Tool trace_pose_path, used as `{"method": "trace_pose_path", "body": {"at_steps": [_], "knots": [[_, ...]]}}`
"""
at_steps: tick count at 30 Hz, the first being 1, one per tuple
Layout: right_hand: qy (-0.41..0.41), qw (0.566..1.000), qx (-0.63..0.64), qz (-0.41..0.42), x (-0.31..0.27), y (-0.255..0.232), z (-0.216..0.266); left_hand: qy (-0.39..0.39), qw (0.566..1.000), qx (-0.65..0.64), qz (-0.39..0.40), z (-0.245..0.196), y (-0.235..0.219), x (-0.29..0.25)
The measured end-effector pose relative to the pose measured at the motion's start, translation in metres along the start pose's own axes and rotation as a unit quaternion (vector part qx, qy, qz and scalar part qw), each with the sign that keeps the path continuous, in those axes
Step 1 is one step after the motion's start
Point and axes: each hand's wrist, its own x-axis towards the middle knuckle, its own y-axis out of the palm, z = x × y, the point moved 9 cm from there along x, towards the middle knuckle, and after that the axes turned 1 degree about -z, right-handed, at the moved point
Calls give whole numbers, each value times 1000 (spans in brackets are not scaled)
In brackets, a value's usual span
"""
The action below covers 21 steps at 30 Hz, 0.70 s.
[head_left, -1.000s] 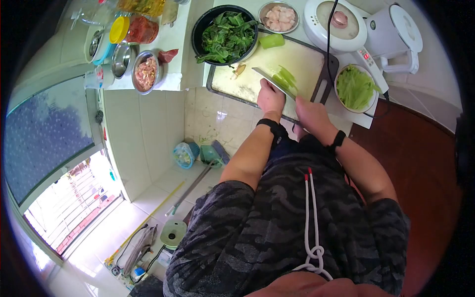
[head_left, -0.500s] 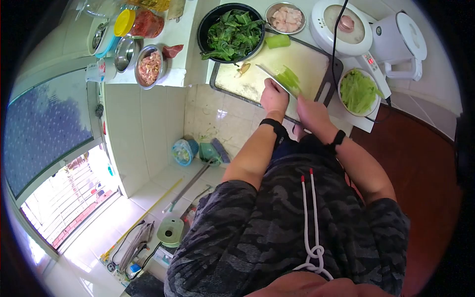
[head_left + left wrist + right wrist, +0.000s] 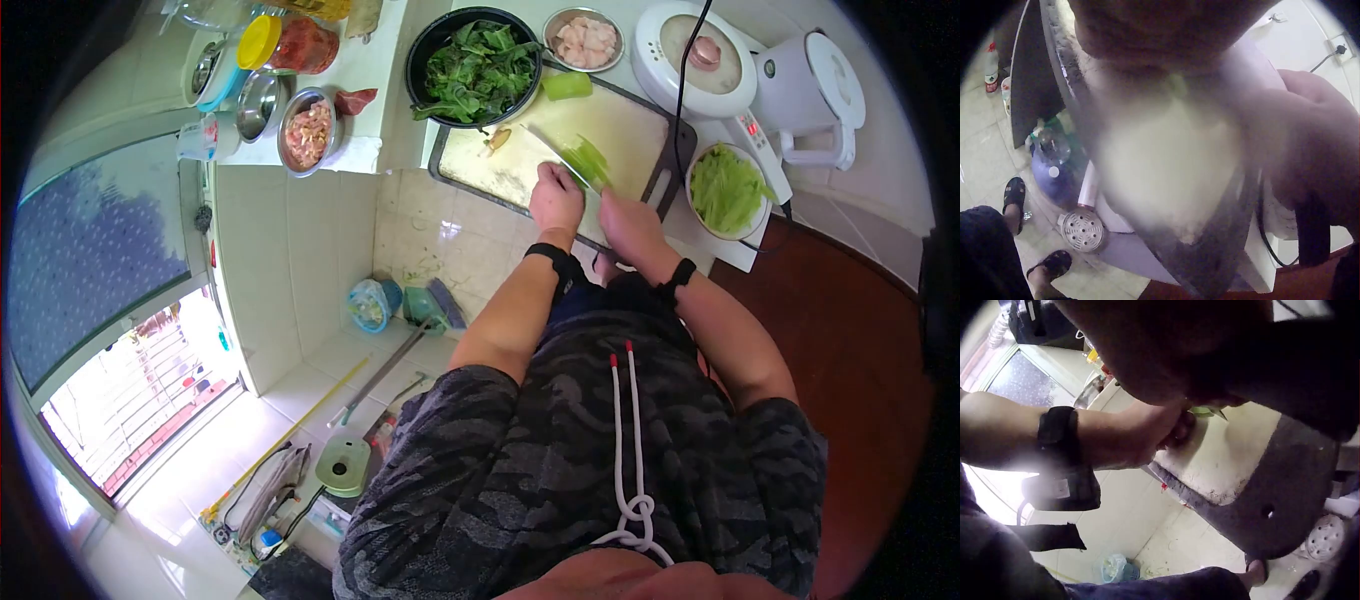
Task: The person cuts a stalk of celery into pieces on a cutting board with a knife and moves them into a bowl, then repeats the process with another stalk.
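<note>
The knife lies diagonally over the cutting board, its handle end gripped by my right hand. Light-green slices rest along the far side of the blade. On the near side, my left hand is close against the blade, fingers bent down toward the board; whatever is under them is hidden. Bent fingertips of that hand also show in the right wrist view. In the left wrist view the work area is blurred. A larger green piece and a small tan piece are on the board.
Around the board stand a black pot of leafy greens, a bowl of pale meat, a bowl of green slices and a white cooker with a cable. A bowl of chopped meat sits on the left counter.
The head view has shifted slightly, moving the counter to the right in the picture. Both hands keep nearly the same place at the knife; the green slices lie slightly differently beside the blade.
</note>
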Motion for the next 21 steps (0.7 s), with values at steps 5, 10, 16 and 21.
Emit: {"method": "trace_pose_path", "body": {"at_steps": [5, 10, 16, 21], "knots": [[2, 999, 16, 43, -23, -10, 2, -21, 1000, 15, 14, 3, 3, 0], [-14, 999, 2, 41, -18, -4, 2, -26, 999, 24, 25, 3, 3, 0], [5, 1000, 1, -3, 6, 5, -2, -13, 1000, 2, -15, 2, -7, 0], [51, 997, 56, -29, -10, -2, -19, -4, 998, 62, 26, -8, -1, 4]]}}
